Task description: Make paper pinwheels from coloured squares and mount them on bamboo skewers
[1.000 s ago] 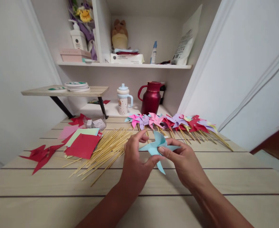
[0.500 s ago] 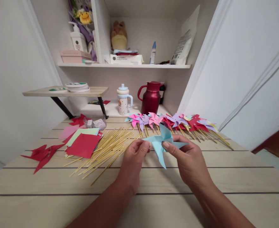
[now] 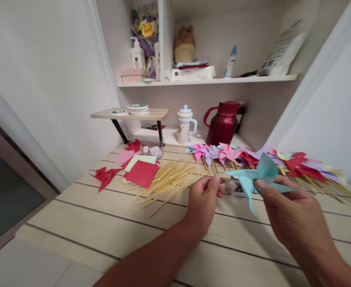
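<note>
Two bare hands work above a pale wooden table (image 3: 103,227). The right hand (image 3: 295,215) has its grip closed on a light blue paper pinwheel (image 3: 257,175), thumb pressed on one blade, holding it in the air over the table's right side. The left hand (image 3: 203,197) hangs just left of the pinwheel, thumb and forefinger pinched together near a small clear packet (image 3: 233,186); whether they hold anything is too small to tell.

Risk, as a judgement: the thumb could crease the thin blade, or the folded points could spring apart if the hold slackens.

Counts: one loose heap of bamboo sticks (image 3: 169,181), too many to count; one row of finished pinwheels (image 3: 283,161) along the far edge, roughly a dozen; one stack of coloured paper squares (image 3: 141,169) toward the far left corner; one red jug (image 3: 224,123); one cup (image 3: 184,125).
</note>
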{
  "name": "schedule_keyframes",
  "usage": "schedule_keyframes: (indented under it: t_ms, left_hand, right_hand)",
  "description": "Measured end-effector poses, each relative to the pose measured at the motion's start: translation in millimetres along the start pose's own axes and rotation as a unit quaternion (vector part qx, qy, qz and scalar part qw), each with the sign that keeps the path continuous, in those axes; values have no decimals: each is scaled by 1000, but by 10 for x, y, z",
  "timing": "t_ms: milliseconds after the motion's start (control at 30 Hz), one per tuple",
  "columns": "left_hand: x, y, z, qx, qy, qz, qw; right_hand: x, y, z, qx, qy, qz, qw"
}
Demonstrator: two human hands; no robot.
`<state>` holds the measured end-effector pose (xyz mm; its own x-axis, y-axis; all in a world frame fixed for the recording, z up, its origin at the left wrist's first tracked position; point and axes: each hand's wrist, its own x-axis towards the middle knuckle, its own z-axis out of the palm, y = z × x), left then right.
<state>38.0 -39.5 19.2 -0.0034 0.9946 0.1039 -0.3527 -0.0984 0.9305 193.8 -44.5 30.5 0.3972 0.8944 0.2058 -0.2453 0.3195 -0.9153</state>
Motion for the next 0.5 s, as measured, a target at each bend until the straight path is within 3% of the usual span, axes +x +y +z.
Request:
schedule_keyframes:
  t_ms: [133, 233, 367, 500]
  left_hand:
    - [141, -39, -141, 2, 145, 7, 989]
    - [207, -20, -205, -2, 192, 15, 981]
    - [186, 1, -182, 9, 180, 30, 983]
    - [128, 34, -141, 51, 105, 45, 992]
  right_hand:
    - [8, -5, 22, 2, 10, 15, 1000]
    - [26, -12, 21, -3, 18, 20, 1000]
    - [74, 12, -3, -5, 18, 23, 1000]
    - [121, 57, -34, 15, 14, 19, 1000]
